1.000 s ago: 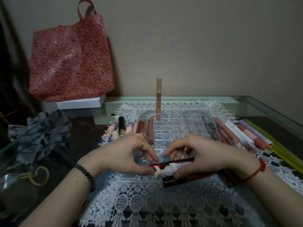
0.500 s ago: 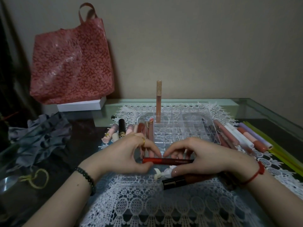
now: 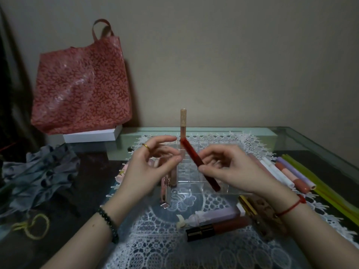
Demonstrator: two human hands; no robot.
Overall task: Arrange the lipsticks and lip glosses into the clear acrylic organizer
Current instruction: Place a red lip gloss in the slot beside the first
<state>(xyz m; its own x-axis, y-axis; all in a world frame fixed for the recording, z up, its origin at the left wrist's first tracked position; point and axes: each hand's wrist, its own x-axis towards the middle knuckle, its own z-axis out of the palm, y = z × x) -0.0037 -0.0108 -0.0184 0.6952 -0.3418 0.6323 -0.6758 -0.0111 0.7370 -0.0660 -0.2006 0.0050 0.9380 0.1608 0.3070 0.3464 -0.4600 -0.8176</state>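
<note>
The clear acrylic organizer [image 3: 191, 180] sits on a white lace mat [image 3: 174, 249] on the glass counter [image 3: 310, 140], its grid of small compartments open at the top. Only one compartment plainly holds anything: a peach lip gloss [image 3: 183, 123] stands upright in a rear cell, left of the middle. The other cells that show through the walls look unfilled, though the hands cover some of them. The right hand [image 3: 229, 167] pinches a red lip gloss [image 3: 192, 156] between thumb and fingers and holds it tilted over the organizer. Its upper end is close to the peach tube and its lower end points toward the organizer's front right edge; whether it touches the acrylic cannot be told. The left hand [image 3: 147, 166] is apart from the right, fingers loosely curled around nothing, with its forefinger tip near the red tube's upper end. Just left of the organizer lie several tubes, among them a rose-gold tube [image 3: 166, 193]. To the right lies a row of tubes, including a white tube [image 3: 275, 173] and a lilac tube [image 3: 293, 171], beside yellow-green sticks [image 3: 320, 183]. In front lie a pale tube with a bow [image 3: 215, 214] and a dark-capped gloss [image 3: 215, 227]. At the back left a red bag [image 3: 81, 88] stands on a white box [image 3: 91, 134]; its contents are hidden.
</note>
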